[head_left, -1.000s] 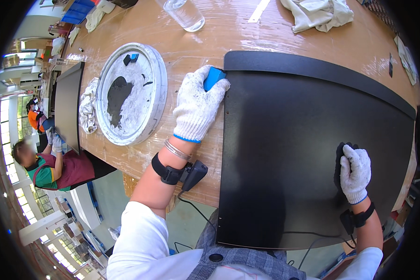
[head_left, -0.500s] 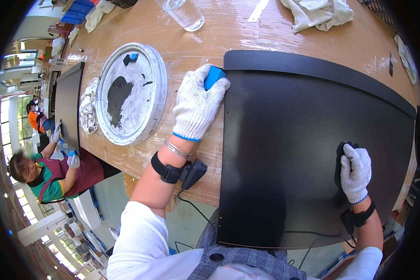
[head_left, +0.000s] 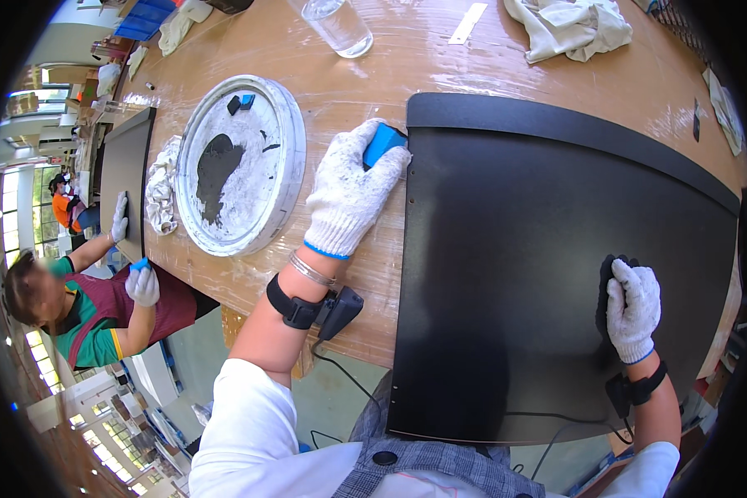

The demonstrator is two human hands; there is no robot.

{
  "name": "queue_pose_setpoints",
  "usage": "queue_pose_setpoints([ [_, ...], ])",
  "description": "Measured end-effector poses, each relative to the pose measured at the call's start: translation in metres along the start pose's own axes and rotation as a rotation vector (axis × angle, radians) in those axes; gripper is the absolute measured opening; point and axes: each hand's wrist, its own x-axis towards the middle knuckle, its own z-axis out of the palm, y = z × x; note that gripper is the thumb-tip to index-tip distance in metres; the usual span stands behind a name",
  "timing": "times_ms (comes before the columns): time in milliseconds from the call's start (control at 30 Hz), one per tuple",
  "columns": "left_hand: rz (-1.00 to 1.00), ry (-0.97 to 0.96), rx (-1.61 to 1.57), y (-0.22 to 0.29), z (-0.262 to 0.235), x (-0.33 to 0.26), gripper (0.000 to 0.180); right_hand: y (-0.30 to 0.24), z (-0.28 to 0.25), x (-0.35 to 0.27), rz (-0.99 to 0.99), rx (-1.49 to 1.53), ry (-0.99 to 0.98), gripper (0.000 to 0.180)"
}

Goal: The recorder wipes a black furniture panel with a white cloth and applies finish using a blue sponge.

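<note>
My left hand (head_left: 347,192), in a white knit glove with blue trim, is closed on a small blue block (head_left: 384,145). The block's dark edge meets the upper left edge of a large black panel (head_left: 515,249), near its raised far strip. On the right part of the panel rests my right hand (head_left: 633,309), gloved too, fingers out and slightly bent. A dark shape like its shadow or reflection borders it. Left of my left hand sits a round white tray (head_left: 295,187) with dark grey paste (head_left: 218,174) and two small blocks (head_left: 241,103).
A water glass (head_left: 340,29), a pale strip (head_left: 469,23) and crumpled cloths (head_left: 574,26) lie along the far side of the table (head_left: 365,91). Another cloth (head_left: 162,187) is beside the tray. At left, a co-worker (head_left: 100,307) holds a blue block by another panel (head_left: 124,178).
My left hand and block have barely shifted along the panel's edge; my right hand stays put. The co-worker's block hand has drawn back from the other panel, while their other hand rests farther up it.
</note>
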Motion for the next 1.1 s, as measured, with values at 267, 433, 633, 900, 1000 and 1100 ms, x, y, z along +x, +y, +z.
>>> queue_pose_setpoints([
  [267, -0.047, 0.129, -0.18, -0.007, 0.008, 0.007, 0.05, -0.001, 0.0, 0.002, -0.006, 0.018, 0.0, 0.025],
  [433, -0.089, -0.002, -0.693, 0.006, 0.0, 0.004, 0.052, 0.0, -0.001, 0.0, 0.0, 0.002, -0.002, 0.025],
  [633, -0.036, -0.021, -0.717, -0.008, -0.007, -0.01, 0.052, -0.002, -0.001, 0.001, -0.006, -0.008, -0.012, 0.024],
  [900, -0.115, -0.156, -0.985, 0.0, -0.03, -0.056, 0.052, -0.001, 0.0, 0.001, -0.008, -0.006, -0.027, 0.025],
  [1000, -0.123, -0.156, -0.703, -0.005, -0.036, -0.081, 0.055, 0.002, 0.004, -0.003, -0.033, -0.008, -0.04, 0.025],
  [1100, -0.208, -0.19, -0.977, 0.0, -0.041, -0.104, 0.058, 0.008, 0.007, -0.007, 0.065, 0.024, -0.039, 0.022],
])
